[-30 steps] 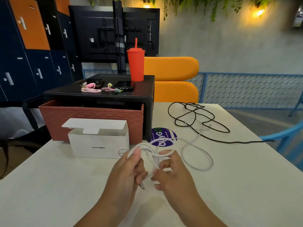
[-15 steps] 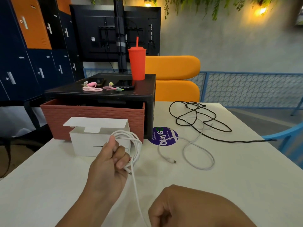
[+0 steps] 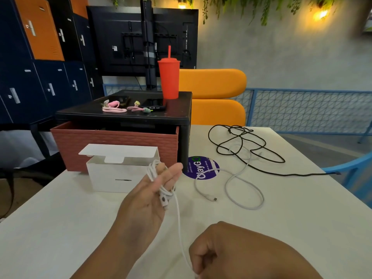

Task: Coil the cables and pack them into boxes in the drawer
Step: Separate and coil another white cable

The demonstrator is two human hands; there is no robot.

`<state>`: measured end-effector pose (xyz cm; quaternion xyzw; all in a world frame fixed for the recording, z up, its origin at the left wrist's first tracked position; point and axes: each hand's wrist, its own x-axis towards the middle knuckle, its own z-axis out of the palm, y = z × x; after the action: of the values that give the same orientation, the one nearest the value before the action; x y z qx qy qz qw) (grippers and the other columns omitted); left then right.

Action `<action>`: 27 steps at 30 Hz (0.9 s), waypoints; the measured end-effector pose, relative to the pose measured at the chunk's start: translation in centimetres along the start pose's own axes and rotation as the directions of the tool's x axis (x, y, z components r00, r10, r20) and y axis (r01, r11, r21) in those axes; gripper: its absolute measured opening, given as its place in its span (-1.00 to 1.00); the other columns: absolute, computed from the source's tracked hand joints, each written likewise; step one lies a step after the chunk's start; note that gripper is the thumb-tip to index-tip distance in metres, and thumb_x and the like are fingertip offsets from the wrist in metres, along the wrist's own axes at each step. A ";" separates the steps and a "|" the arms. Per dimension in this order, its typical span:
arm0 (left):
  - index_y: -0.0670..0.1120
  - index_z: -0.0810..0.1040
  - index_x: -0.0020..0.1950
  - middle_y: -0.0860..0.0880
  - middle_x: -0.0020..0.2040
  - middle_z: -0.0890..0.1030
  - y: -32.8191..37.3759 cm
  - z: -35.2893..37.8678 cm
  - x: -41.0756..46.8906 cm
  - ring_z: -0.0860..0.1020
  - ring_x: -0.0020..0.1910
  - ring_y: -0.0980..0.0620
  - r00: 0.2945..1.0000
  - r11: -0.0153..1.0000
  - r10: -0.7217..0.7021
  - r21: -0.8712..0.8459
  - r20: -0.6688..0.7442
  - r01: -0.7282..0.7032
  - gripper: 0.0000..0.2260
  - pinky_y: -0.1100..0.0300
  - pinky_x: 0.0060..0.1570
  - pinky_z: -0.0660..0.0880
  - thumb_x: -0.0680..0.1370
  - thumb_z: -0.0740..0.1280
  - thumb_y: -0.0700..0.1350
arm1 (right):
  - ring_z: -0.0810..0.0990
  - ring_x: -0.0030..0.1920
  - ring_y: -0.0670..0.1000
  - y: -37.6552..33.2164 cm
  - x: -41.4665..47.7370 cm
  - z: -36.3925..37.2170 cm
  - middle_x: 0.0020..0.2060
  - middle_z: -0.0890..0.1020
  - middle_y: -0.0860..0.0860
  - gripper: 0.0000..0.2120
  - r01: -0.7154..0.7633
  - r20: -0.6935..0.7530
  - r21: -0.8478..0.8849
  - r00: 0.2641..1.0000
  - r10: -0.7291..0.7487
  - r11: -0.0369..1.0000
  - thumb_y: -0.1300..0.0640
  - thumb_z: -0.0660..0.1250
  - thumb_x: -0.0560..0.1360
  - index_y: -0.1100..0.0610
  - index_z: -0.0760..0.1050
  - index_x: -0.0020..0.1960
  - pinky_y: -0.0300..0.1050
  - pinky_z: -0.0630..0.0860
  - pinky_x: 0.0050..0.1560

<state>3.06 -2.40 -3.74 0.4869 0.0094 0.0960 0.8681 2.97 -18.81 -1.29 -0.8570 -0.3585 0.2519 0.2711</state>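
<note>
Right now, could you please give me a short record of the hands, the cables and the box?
left hand: fingers extended, white cable looped round them
right hand: fist gripping that cable's loose tail
second white cable: loose on the table, uncoiled
black cable: tangled on the table beyond it
white box: lid open, in front of the drawer
drawer: standing open under the black unit
</note>
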 end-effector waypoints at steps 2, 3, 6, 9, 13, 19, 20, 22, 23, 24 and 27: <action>0.16 0.55 0.06 0.10 0.18 0.59 -0.8 -0.2 -0.3 0.51 0.21 0.11 0.998 0.885 0.064 0.461 0.017 -0.064 -0.82 0.12 0.22 0.33 0.55 0.19 0.01 | 0.47 -0.37 -0.26 -0.3 -0.4 -0.2 -0.45 0.52 -0.23 -0.92 0.022 0.006 0.024 1.000 -0.022 0.999 0.14 0.30 0.42 0.00 0.52 -0.23 -0.39 0.34 -0.26; 0.20 0.52 0.05 0.19 0.13 0.58 -1.3 -0.4 -0.4 0.47 0.19 0.20 0.992 0.770 0.110 0.626 0.067 -0.127 -0.82 0.18 0.19 0.32 0.56 0.14 0.08 | 0.47 -0.38 -0.26 -0.4 -0.6 -0.3 -0.46 0.52 -0.24 -0.88 0.033 0.022 0.043 0.999 -0.034 0.999 0.14 0.29 0.43 0.00 0.51 -0.27 -0.40 0.33 -0.27; 0.05 0.46 0.02 0.20 -0.13 0.56 -2.1 -1.0 -0.7 0.44 -0.05 0.35 0.955 0.538 0.162 0.789 0.249 -0.297 -0.67 0.47 -0.04 0.33 0.56 -0.02 0.17 | 0.47 -0.37 -0.26 -0.4 -1.1 -1.0 -0.46 0.53 -0.20 -0.86 0.063 0.071 0.145 0.995 -0.074 0.987 0.21 0.29 0.44 0.03 0.58 -0.19 -0.49 0.32 -0.30; 0.15 0.48 -0.10 0.17 -0.32 0.47 -2.1 -1.1 -0.8 0.40 -0.31 0.18 0.920 0.488 0.122 0.784 0.373 -0.383 -0.66 0.39 -0.26 0.32 0.49 0.01 0.30 | 0.45 -0.37 -0.23 0.0 -2.0 -2.1 -0.43 0.52 -0.12 -0.95 0.164 0.053 0.319 0.980 -0.190 0.933 0.25 0.37 0.40 0.15 0.60 -0.18 -0.47 0.34 -0.30; 0.04 0.54 -0.25 0.03 -0.43 0.35 -2.3 -0.8 -1.3 0.27 -0.41 0.18 0.886 0.656 0.035 0.659 0.461 -0.368 -0.36 0.38 -0.33 0.28 0.35 -0.04 0.53 | 0.38 -0.51 -0.22 1.3 -2.1 -2.6 -0.54 0.49 -0.11 -0.92 0.392 -0.244 0.557 0.920 -0.306 0.732 0.06 0.41 0.21 0.06 0.64 -0.36 -0.43 0.30 -0.44; 0.12 0.60 -0.25 -0.02 -0.26 0.60 -2.5 -0.2 -2.0 0.45 -0.21 0.07 0.851 0.788 -0.119 0.570 0.512 -0.233 -0.38 0.25 -0.18 0.40 0.23 0.08 0.59 | 0.41 -0.47 -0.21 2.7 -0.4 -2.2 -0.55 0.39 -0.03 -0.93 0.565 -0.683 0.484 0.721 -0.115 0.668 0.11 0.37 0.24 0.08 0.54 -0.40 -0.48 0.35 -0.36; 0.08 0.59 -0.29 -0.22 -0.28 0.53 -2.4 -0.1 -2.0 0.42 -0.22 -0.01 0.857 0.795 -0.125 0.568 0.500 -0.215 -0.42 0.21 -0.22 0.34 0.26 0.14 0.56 | 0.39 -0.46 -0.22 2.7 0.0 -2.0 -0.54 0.40 -0.04 -0.92 0.556 -0.705 0.467 0.703 -0.089 0.688 0.09 0.37 0.26 0.06 0.54 -0.40 -0.49 0.34 -0.36; 0.04 0.57 -0.36 -0.21 -0.43 0.37 -2.2 0.2 -2.0 0.37 -0.36 0.02 0.897 0.830 -0.117 0.538 0.427 -0.147 -0.53 0.28 -0.28 0.26 0.35 0.23 0.42 | 0.40 -0.42 -0.22 3.0 0.8 -1.7 -0.50 0.47 -0.12 -0.89 0.507 -0.727 0.434 0.686 -0.043 0.745 0.02 0.37 0.27 0.03 0.53 -0.39 -0.47 0.35 -0.33; 0.01 0.56 -0.41 -0.10 -0.51 0.33 -2.0 0.4 -2.0 0.31 -0.47 0.07 0.917 0.857 -0.116 0.505 0.382 -0.102 -0.58 0.33 -0.34 0.26 0.40 0.22 0.32 | 0.43 -0.39 -0.21 3.3 1.3 -1.4 -0.46 0.51 -0.14 -0.90 0.461 -0.728 0.423 0.686 -0.011 0.781 0.03 0.37 0.30 0.02 0.55 -0.37 -0.46 0.37 -0.30; -0.01 0.55 -0.44 0.02 -0.57 0.29 -1.9 0.7 -2.0 0.23 -0.55 0.13 0.933 0.885 -0.118 0.463 0.338 -0.056 -0.59 0.34 -0.38 0.25 0.43 0.18 0.23 | 0.46 -0.34 -0.19 3.5 1.7 -1.2 -0.41 0.55 -0.15 -0.90 0.402 -0.718 0.410 0.696 0.019 0.819 0.05 0.38 0.34 0.00 0.57 -0.35 -0.44 0.38 -0.26; -0.06 0.55 -0.48 0.03 -0.61 0.22 -1.5 1.1 -2.2 0.18 -0.60 0.12 0.968 0.928 -0.144 0.368 0.206 0.059 -0.47 0.13 -0.19 0.28 0.50 0.12 0.24 | 0.51 -0.28 -0.11 3.7 2.6 -0.3 -0.34 0.60 -0.12 -0.80 0.269 -0.607 0.487 0.788 0.101 0.831 0.18 0.38 0.45 -0.02 0.61 -0.32 -0.33 0.43 -0.20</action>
<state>1.31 -4.50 -4.60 0.6440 -0.0483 -0.0098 0.7634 6.56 -19.17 -4.05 -0.7587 -0.2034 0.0414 0.6175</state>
